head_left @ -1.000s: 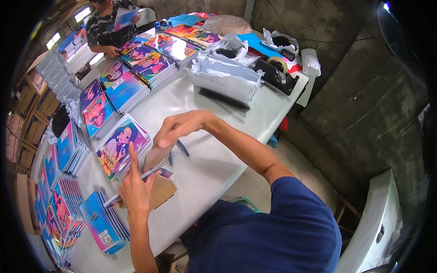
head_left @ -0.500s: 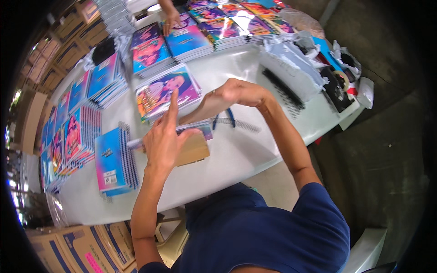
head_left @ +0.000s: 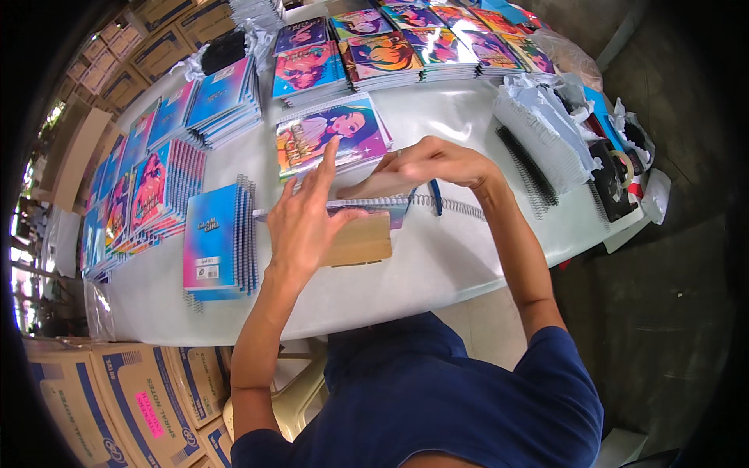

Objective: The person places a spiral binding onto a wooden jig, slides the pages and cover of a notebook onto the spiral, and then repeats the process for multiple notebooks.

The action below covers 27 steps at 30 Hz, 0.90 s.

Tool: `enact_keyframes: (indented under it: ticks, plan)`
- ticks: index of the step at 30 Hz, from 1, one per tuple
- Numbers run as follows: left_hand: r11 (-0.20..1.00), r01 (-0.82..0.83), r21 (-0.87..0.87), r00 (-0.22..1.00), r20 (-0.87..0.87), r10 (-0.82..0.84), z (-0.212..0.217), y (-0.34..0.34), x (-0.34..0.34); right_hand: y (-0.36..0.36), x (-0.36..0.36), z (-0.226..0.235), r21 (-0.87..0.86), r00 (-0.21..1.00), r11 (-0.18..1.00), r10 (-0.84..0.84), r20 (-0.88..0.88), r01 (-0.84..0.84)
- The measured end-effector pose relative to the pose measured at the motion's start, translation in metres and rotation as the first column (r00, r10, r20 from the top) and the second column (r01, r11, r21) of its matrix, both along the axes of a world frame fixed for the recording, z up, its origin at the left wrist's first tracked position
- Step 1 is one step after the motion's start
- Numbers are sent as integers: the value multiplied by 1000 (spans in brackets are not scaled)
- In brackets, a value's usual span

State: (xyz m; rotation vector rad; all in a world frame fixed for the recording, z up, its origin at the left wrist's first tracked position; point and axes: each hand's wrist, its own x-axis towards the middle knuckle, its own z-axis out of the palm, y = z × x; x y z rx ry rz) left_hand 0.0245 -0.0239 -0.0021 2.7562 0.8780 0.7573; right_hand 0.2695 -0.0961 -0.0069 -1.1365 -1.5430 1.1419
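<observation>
Head view: your left hand (head_left: 306, 222) lies flat, fingers spread, pinning one brown-backed notebook (head_left: 360, 238) at centre frame so it can't slide. Your right hand (head_left: 427, 162) pinches together on its wire spiral (head_left: 437, 204), feeding it along the edge. One blue pen (head_left: 435, 196) lies beside.

The person wears a dark blue short-sleeved shirt, forearms bare, with what may be a ring on the right hand (head_left: 425, 162).

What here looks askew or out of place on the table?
The wire spiral sticks out well past the right end of the notebook under both hands, only partly threaded. The notebook stacks along the left are fanned unevenly. Nothing looks spilled or damaged.
</observation>
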Motion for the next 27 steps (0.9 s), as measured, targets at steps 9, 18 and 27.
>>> enact_keyframes:
  ticks: [9,18,27]
  plan:
    - [999,-11,43,1000,22,10,0,7,-14,21,-10,6,-142,925,989,99,366,-50]
    - [997,-60,53,998,29,58,-4,17,-28,32,-14,-16,-114,991,993,6,-132,-22]
    - [989,-131,63,991,46,128,1,20,-41,42,-33,2,-131,992,986,92,-89,-103]
